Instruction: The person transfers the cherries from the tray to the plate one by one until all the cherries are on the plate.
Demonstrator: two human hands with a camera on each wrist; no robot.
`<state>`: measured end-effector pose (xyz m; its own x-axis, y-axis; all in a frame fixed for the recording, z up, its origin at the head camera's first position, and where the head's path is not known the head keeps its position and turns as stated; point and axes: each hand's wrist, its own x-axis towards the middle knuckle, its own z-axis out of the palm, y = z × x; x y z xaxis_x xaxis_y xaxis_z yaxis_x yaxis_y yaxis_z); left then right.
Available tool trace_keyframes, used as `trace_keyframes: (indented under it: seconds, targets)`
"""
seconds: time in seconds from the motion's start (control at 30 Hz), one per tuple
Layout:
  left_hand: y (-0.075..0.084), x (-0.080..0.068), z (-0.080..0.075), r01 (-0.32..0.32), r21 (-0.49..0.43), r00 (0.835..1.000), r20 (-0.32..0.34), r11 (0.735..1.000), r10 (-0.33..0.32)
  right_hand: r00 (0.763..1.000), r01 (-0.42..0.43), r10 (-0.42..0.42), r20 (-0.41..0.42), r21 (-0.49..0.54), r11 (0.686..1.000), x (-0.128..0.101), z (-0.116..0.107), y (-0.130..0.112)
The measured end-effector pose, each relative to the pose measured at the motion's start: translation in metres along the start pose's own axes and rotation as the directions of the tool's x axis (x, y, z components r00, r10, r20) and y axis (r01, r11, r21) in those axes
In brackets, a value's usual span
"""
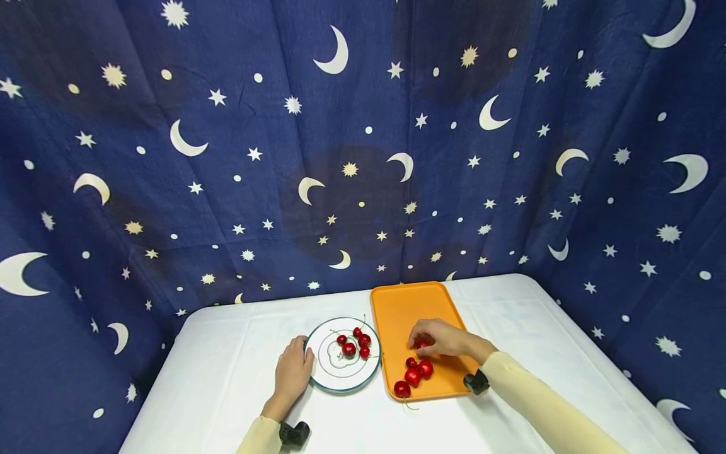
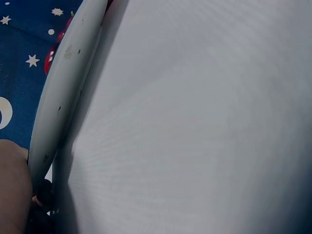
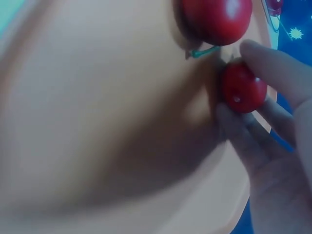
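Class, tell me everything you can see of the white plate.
The round, shallow plate looks glazed: white, dark-edged, with thin rings and a central line drawing; dark marks show on its outer side. It lies face up on the white cloth, left of the orange tray, bearing five cherries. The person's left grip touches its left rim.

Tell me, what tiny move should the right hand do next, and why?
Probably a gentle lift straight up: the right hand has its fingers on both sides of a cherry over the orange tray, and another cherry lies close by, so rising could avoid bumping it.
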<state>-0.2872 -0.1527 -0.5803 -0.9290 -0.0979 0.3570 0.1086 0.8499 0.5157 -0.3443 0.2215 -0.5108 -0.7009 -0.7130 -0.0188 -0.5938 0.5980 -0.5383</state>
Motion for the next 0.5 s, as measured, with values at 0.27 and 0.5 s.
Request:
trace_keyframes:
  seconds: [0.27,0.5]
  targets:
    - [-0.001,-0.002,0.002,-0.007,-0.008,1.0,0.0,1.0,0.007,0.996,0.037,-0.039,-0.081,-0.023,0.999,0.005,0.004,-0.001]
    - [0.0,0.0,0.001,-0.009,-0.012,1.0,-0.022,1.0,0.009,0.994,-0.001,-0.003,-0.108,-0.039,0.999,0.014,0.005,-0.006]
